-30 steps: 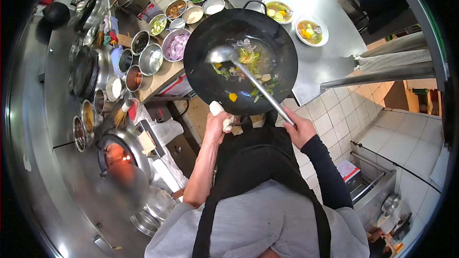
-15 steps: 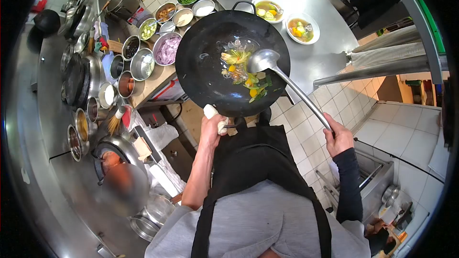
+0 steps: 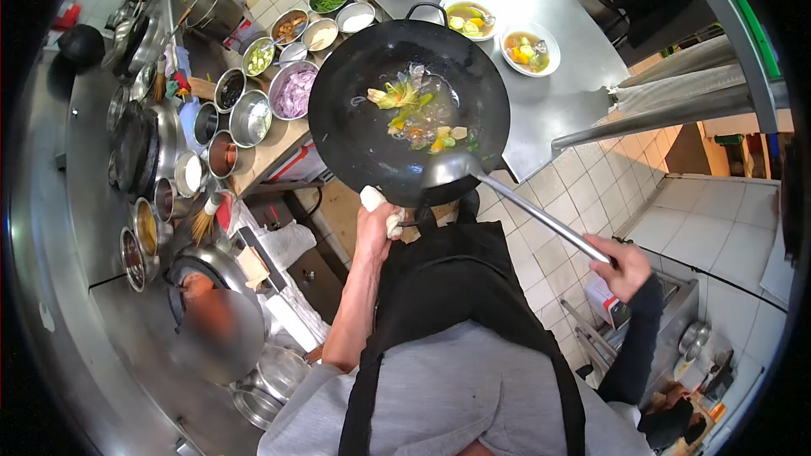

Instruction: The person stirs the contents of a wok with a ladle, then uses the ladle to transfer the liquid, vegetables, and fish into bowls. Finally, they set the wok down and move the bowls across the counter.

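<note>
In the head view, a large black wok [image 3: 355,152] is in front of me, with soup and vegetables [image 3: 405,97] pooled in its middle. My left hand [image 3: 378,232] is closed around the wok's near handle, with a white cloth [image 3: 372,198] bunched in the grip. My right hand [image 3: 621,267] holds the end of a long metal ladle [image 3: 541,211]. The ladle's bowl lies inside the wok at its near right side, below the food; what the bowl contains is hidden.
Two white bowls of soup, one nearer [image 3: 551,66] and one farther [image 3: 470,34], stand on the steel table [image 3: 574,105] beyond the wok. Several ingredient containers, one with chopped onion [image 3: 294,93], crowd the left. A stove burner [image 3: 198,283] sits lower left.
My right hand has moved right and down, drawing the ladle's bowl from the food toward the wok's near side. Food has shifted in the wok. The left hand keeps its hold.
</note>
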Demonstrator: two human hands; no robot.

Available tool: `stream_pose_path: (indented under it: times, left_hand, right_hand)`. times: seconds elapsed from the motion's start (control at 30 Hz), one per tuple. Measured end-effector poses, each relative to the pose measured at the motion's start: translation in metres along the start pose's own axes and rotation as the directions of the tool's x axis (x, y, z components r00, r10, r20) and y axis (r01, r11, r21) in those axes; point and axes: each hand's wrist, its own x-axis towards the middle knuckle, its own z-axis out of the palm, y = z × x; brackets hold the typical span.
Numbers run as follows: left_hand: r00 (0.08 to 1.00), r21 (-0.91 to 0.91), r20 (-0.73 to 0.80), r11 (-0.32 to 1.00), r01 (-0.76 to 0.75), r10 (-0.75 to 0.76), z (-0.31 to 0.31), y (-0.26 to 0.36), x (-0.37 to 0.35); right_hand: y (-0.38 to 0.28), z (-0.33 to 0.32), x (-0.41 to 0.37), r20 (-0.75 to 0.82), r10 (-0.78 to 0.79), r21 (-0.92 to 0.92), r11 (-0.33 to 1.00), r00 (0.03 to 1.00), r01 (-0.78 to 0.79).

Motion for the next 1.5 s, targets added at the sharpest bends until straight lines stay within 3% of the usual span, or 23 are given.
stream_pose_path:
  times: [0.03,0.07,0.17,0.27,0.37,0.4,0.6,0.7,0.8,0.9,1.0,1.1,1.17,1.27,1.3,1.37,1.4,1.5]
  left_hand:
    - [1.0,0.001,0.001,1.0,0.003,-0.003,0.0,-0.001,-0.001]
    - [1.0,0.003,0.003,1.0,0.005,-0.005,-0.001,-0.002,-0.001]
    - [1.0,-0.008,-0.018,1.0,-0.021,0.021,0.001,-0.006,-0.001]
    - [0.999,-0.005,-0.036,1.0,-0.021,0.021,0.005,-0.006,-0.003]
    - [0.999,-0.011,-0.024,1.0,-0.027,0.027,0.01,-0.008,-0.006]
    - [0.999,-0.01,-0.022,1.0,-0.025,0.024,0.011,-0.008,-0.008]
    - [0.999,-0.022,-0.03,1.0,-0.021,0.02,0.015,-0.008,-0.011]
    - [1.0,-0.004,-0.022,1.0,-0.015,0.015,0.016,-0.004,-0.014]
    - [0.999,-0.008,-0.034,1.0,-0.01,0.01,0.018,-0.004,-0.014]
    - [0.999,-0.026,-0.047,1.0,-0.014,0.012,0.018,-0.005,-0.013]
    - [0.999,-0.033,-0.036,0.999,-0.023,0.022,0.017,-0.007,-0.012]
    - [0.999,-0.023,-0.034,0.999,-0.023,0.023,0.017,-0.007,-0.012]
    - [0.999,-0.001,-0.042,1.0,-0.026,0.026,0.018,-0.006,-0.014]
    - [0.999,-0.003,-0.029,1.0,-0.02,0.02,0.018,-0.005,-0.014]
    - [0.999,-0.002,-0.024,1.0,-0.024,0.023,0.018,-0.005,-0.013]
    - [0.999,0.003,-0.018,1.0,-0.028,0.028,0.016,-0.007,-0.012]
    - [0.999,-0.001,-0.028,0.999,-0.034,0.034,0.016,-0.008,-0.012]
    - [0.998,0.007,-0.042,0.999,-0.05,0.05,0.018,-0.009,-0.011]
  right_hand:
    - [0.008,0.014,0.011,-0.065,-0.079,-0.106,0.992,0.995,0.072]
    - [0.017,0.032,0.026,-0.103,-0.072,-0.09,0.994,0.992,0.063]
    - [0.03,0.082,0.055,-0.107,0.131,0.324,0.942,0.986,-0.09]
    - [-0.009,0.102,0.062,-0.001,0.362,0.665,0.696,0.932,-0.27]
    - [-0.017,0.122,0.067,-0.106,0.309,0.634,0.753,0.945,-0.175]
    - [-0.036,0.108,0.064,-0.019,0.39,0.622,0.725,0.921,-0.295]
    - [-0.013,0.122,0.07,-0.132,0.23,0.548,0.828,0.964,-0.122]
    - [-0.033,0.105,0.06,-0.052,0.293,0.562,0.799,0.955,-0.215]
    - [-0.049,0.081,0.05,0.17,0.382,0.527,0.743,0.908,-0.411]
    - [-0.05,0.084,0.045,0.171,0.382,0.444,0.793,0.908,-0.417]
    - [-0.032,0.111,0.046,-0.039,0.218,0.314,0.929,0.975,-0.195]
    - [-0.019,0.136,0.049,-0.184,0.084,0.318,0.948,0.979,-0.021]
    - [-0.025,0.124,0.048,-0.058,0.155,0.37,0.921,0.986,-0.123]
    - [-0.017,0.145,0.045,-0.187,-0.006,0.262,0.964,0.982,0.056]
    - [-0.025,0.139,0.046,-0.045,0.111,0.403,0.912,0.993,-0.084]
    - [-0.05,0.118,0.042,0.282,0.271,0.588,0.709,0.92,-0.389]
    - [-0.054,0.114,0.04,0.39,0.245,0.699,0.549,0.888,-0.458]
    - [-0.055,0.108,0.04,0.501,0.185,0.752,0.391,0.846,-0.531]
